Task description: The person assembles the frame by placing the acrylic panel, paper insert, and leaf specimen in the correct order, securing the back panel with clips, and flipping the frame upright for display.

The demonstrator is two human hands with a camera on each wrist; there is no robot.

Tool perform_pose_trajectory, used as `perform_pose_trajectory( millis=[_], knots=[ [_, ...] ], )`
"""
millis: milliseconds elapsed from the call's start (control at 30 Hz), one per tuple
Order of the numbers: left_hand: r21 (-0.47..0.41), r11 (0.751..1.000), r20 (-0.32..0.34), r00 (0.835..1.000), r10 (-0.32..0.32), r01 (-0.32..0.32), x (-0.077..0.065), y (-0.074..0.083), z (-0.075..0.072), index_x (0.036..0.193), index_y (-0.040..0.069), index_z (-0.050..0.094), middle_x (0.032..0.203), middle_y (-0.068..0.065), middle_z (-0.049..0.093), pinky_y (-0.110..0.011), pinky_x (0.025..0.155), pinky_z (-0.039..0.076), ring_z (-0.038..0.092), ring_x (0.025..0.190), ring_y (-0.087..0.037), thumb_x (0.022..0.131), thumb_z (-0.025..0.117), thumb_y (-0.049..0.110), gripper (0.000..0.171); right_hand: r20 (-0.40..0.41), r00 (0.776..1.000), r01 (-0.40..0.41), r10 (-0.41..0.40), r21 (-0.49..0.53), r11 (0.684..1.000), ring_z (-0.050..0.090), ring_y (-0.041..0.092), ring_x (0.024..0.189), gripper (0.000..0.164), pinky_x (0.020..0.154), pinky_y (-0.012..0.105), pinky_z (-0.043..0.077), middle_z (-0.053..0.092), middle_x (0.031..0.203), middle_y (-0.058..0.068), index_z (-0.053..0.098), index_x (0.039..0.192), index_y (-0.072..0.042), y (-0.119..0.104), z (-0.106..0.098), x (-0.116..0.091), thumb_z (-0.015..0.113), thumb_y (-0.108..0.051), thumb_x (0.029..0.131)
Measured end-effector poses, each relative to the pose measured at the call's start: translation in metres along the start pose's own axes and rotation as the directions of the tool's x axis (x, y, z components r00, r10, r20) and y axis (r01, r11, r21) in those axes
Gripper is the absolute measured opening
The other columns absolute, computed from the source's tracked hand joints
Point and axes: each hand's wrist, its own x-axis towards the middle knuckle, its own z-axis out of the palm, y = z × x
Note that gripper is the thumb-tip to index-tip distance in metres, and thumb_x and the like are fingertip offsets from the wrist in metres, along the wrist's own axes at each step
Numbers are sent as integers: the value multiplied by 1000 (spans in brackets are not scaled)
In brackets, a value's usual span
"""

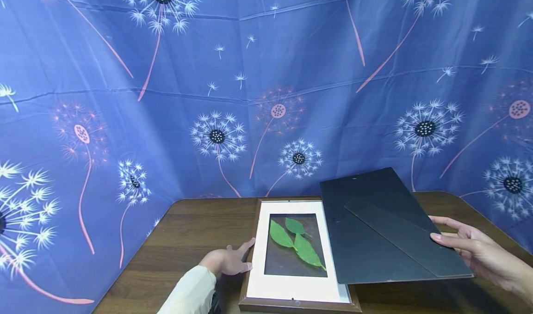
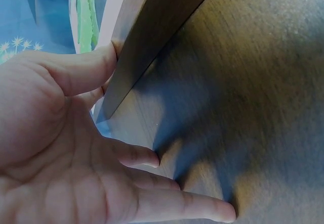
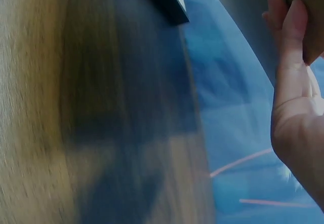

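Note:
A brown wooden picture frame [image 1: 300, 305] lies flat on the table, with a white mat [image 1: 291, 288] around a dark window. Inside that window are green leaves [image 1: 308, 251]. My left hand [image 1: 229, 261] rests at the frame's left side; in the left wrist view the thumb and index finger touch its edge, while the other fingers stretch over the tabletop. My right hand [image 1: 474, 247] pinches the right edge of a black backing board [image 1: 374, 230] with a long stand flap [image 1: 395, 240]. Tilted, the board hangs over the frame's right side and hides part of it.
The dark wood table [image 1: 137, 277] runs back to a blue cloth [image 1: 175, 133] with a dandelion print, hanging behind and at the left. In the right wrist view, a frame corner [image 3: 177, 16] shows near the table's edge.

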Motion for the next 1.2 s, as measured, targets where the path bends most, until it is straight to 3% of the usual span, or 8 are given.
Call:
perform_pose_trajectory(
  millis=[200,300,367,433,533,667,900,1200],
  knots=[
    [-15,1000,-9,1000,-5,5,1,-1,0,160,17,27,152,-46,20,-76,96,38,23,139,-65,103,61,23,66,31,999,-26,24,76,997,-31,56,138,61,104,77,-9,-45,151,26,7,158,-16,-6,19,8,43,-14,109],
    [-6,1000,-7,1000,-3,3,1,-1,0,160,17,27,152,-45,21,-76,95,39,24,139,-65,103,60,24,66,43,999,-23,21,46,999,-3,42,149,59,115,47,22,-37,153,32,9,158,-14,-9,30,10,43,-16,109],
    [-24,1000,0,1000,-12,12,2,-1,0,160,18,26,153,-45,20,-77,95,38,22,140,-65,103,60,24,66,61,998,1,-4,53,999,36,24,132,50,93,26,40,12,151,41,22,154,-24,-10,37,12,42,-15,109],
    [-34,999,6,1000,-17,18,2,-1,0,160,18,26,153,-44,19,-78,96,36,19,142,-64,103,59,23,66,77,997,21,-25,46,999,46,8,95,41,72,16,37,53,102,20,34,145,-34,-11,44,14,41,-15,110],
    [-46,999,9,1000,-21,21,2,-1,0,160,17,26,154,-44,18,-79,98,33,16,143,-63,104,59,23,66,87,995,49,-57,91,995,38,3,73,38,72,17,37,26,69,-6,45,129,-45,-13,54,18,41,-12,109],
    [-41,999,10,1000,-12,12,1,0,-1,160,16,26,154,-44,18,-80,100,30,14,144,-62,103,59,22,66,54,995,72,-79,123,990,27,8,65,38,67,25,33,32,88,-4,48,127,-42,-13,69,22,44,-10,108],
    [-22,1000,11,1000,-2,2,1,1,-3,160,16,27,154,-43,20,-79,99,31,16,144,-61,103,60,23,66,50,999,14,-20,121,993,31,9,67,61,72,27,38,37,128,8,14,156,1,-18,95,31,48,-15,108],
    [-39,999,7,1000,-24,24,2,1,-2,159,18,28,153,-44,19,-79,93,38,19,141,-65,103,60,23,65,69,998,-10,0,145,989,34,7,65,73,73,28,46,53,93,-6,2,156,5,-20,130,41,51,-16,107]
  ],
)
